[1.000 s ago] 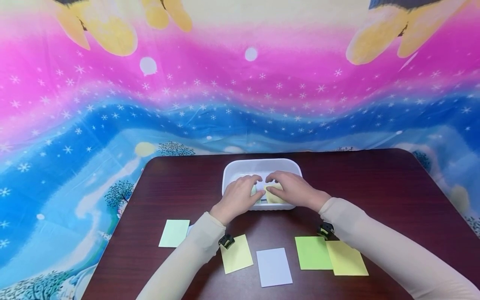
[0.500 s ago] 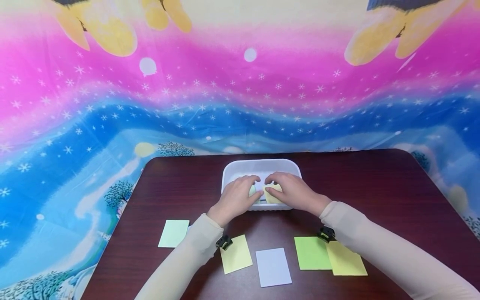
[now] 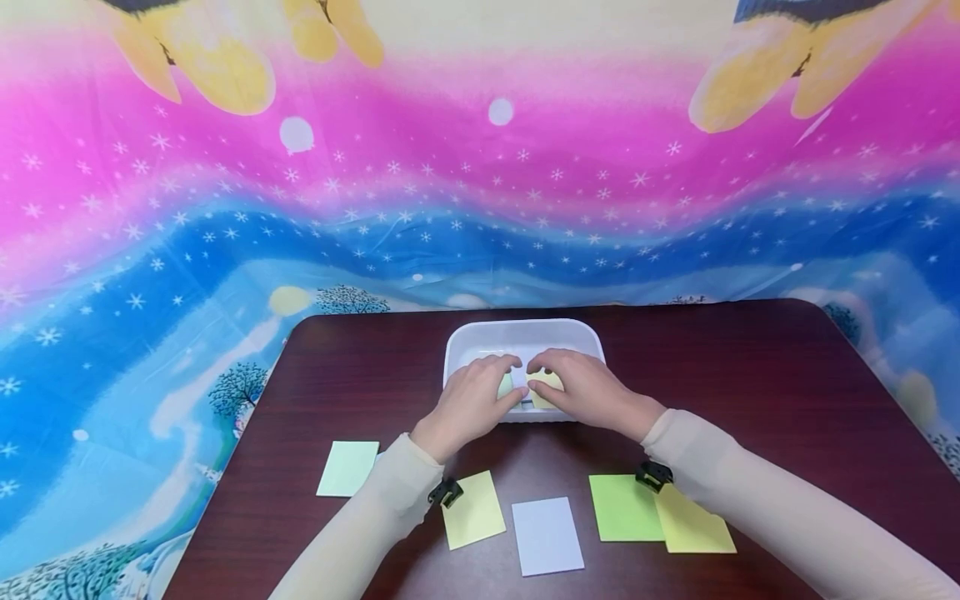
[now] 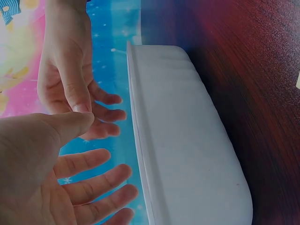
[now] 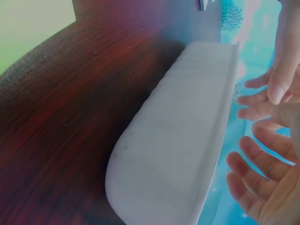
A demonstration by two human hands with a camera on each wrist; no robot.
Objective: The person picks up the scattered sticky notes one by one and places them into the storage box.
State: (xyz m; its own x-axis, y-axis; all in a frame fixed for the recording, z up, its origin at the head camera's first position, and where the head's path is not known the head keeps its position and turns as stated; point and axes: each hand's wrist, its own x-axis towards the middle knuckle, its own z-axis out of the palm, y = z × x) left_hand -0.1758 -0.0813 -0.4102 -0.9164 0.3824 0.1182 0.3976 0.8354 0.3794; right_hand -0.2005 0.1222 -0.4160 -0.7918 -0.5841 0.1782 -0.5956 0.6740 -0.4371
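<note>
Both hands hover over a white plastic tub point(image 3: 525, 333) at the far middle of the table in the head view. My left hand point(image 3: 468, 404) is above its left half, fingers loosely bent and holding nothing. Mirroring it, my right hand point(image 3: 588, 387) is over the right half, also without anything in its grasp. The thumb tips come close together. Between the hands a pale green paper square point(image 3: 505, 385) and a yellow one point(image 3: 546, 392) show inside the tub, partly covered by fingers. The wrist views show spread fingers above the tub's rim point(image 4: 136, 126).
Sticky-note-like squares lie nearer on the dark table point(image 3: 360, 367): pale green point(image 3: 348, 468), pale yellow point(image 3: 474, 510), white point(image 3: 548, 537), bright green point(image 3: 626, 508) and yellow point(image 3: 697, 525). The left sleeve hides most of another pale one. Behind hangs a patterned cloth point(image 3: 480, 167).
Both hands have lowered very slightly toward the near side of the tub in the head view. The tub and the paper squares on the table stay in place.
</note>
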